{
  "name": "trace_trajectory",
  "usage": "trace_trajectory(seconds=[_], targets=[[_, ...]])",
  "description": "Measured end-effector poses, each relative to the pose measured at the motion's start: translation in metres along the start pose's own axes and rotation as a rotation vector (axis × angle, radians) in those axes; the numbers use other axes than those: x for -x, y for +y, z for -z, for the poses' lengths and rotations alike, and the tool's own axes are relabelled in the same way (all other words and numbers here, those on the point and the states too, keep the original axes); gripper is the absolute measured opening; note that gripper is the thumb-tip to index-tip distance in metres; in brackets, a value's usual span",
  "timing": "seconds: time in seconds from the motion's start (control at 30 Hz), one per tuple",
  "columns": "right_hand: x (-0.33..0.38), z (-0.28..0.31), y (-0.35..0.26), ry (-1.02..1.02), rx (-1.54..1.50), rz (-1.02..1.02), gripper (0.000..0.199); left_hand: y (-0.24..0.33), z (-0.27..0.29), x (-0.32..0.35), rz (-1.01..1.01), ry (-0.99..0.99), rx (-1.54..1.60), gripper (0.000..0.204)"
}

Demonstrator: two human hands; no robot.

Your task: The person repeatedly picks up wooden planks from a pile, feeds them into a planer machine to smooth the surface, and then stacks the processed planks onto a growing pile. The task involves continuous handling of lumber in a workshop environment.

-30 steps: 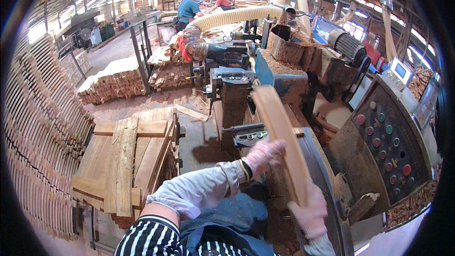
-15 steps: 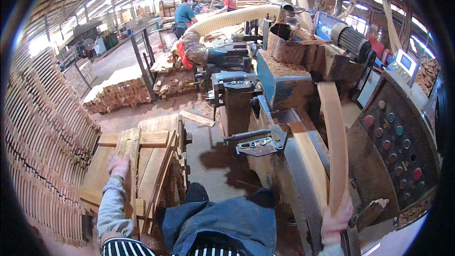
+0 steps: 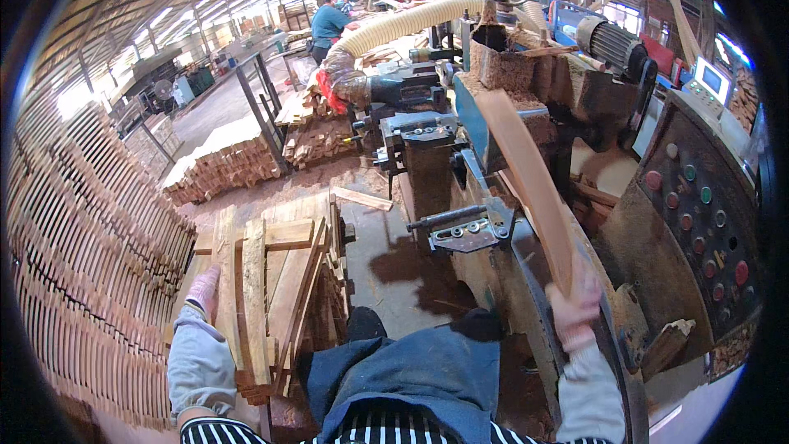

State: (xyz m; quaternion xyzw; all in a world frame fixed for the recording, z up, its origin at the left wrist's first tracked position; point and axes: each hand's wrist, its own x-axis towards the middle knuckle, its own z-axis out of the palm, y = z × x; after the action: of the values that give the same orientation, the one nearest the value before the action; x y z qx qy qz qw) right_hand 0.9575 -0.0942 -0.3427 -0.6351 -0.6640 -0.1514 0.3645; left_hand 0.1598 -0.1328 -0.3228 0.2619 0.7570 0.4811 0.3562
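My right hand (image 3: 575, 304), in a pale pinkish glove, grips the near end of a long, slightly curved wooden board (image 3: 532, 189). The board slants up and left over the machine's feed bed (image 3: 534, 279), its far end in front of the sawdust-covered machine housing (image 3: 509, 127). At the left, my gloved left hand (image 3: 205, 292) is closed on the outer edge of a narrow wooden board (image 3: 228, 279) on top of a pile. A second narrow board (image 3: 256, 304) lies beside it, a small gap between them. The left fingertips are partly hidden.
Tall stacked slats (image 3: 90, 271) rise at the far left. A metal guide bracket (image 3: 470, 230) juts from the machine's left side. A panel of coloured buttons (image 3: 699, 222) stands at the right. Beyond the ribbed hose (image 3: 403, 29), a person in a teal shirt (image 3: 329, 25) works.
The board in my right hand has swung left, over the feed bed, hiding most of what lay there. At the left, two narrow boards now show apart where my hand lay on the top board.
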Motion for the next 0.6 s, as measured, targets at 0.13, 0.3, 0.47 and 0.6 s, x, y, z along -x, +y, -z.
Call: trace_trajectory(seconds=[0.13, 0.3, 0.47, 0.6], targets=[[0.093, 0.108, 0.008, -0.17, 0.125, -0.009, 0.079, -0.032, -0.014, -0.031, -0.391, -0.148, -0.764, 0.043], [0.133, 0.195, -0.009, -0.531, 0.318, -0.218, 0.076, -0.008, -0.043, 0.0, -0.036, -0.197, -0.194, 0.042], [0.099, 0.127, 0.017, -0.146, 0.179, 0.12, 0.036, 0.007, -0.059, 0.009, -0.476, -0.372, -0.503, 0.038], [0.014, 0.04, 0.021, -0.1, -0.102, 0.153, 0.029, 0.036, -0.12, 0.037, -0.087, -0.305, 0.304, 0.037]])
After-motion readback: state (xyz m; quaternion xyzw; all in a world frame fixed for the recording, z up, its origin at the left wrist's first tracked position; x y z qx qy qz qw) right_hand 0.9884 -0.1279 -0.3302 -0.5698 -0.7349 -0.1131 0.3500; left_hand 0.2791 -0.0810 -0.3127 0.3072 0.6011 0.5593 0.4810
